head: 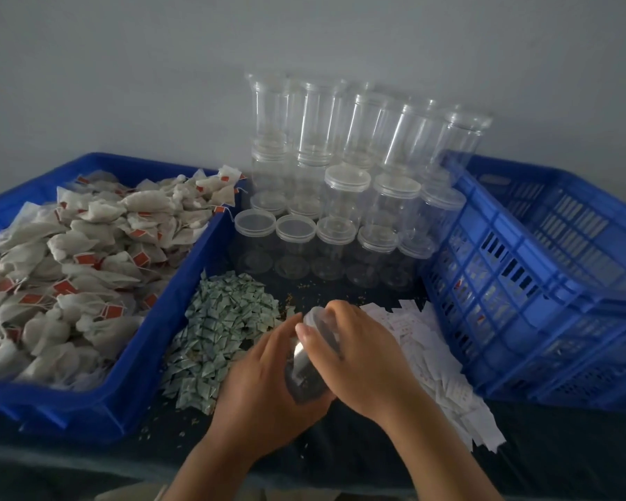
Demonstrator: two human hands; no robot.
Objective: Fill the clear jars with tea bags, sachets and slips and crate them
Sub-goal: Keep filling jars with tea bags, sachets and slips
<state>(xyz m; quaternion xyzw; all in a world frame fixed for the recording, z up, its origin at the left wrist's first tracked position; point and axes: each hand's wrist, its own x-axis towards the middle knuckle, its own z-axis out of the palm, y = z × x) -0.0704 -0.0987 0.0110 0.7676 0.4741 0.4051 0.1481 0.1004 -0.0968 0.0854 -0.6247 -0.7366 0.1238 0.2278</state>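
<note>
No readable text — tea bag tags, white slips too blurred.

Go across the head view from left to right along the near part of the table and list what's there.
Blue tray heaped with tea bags → pile of green sachets → clear jar gripped by left hand and right hand → white slips → blue slatted crate.
</note>
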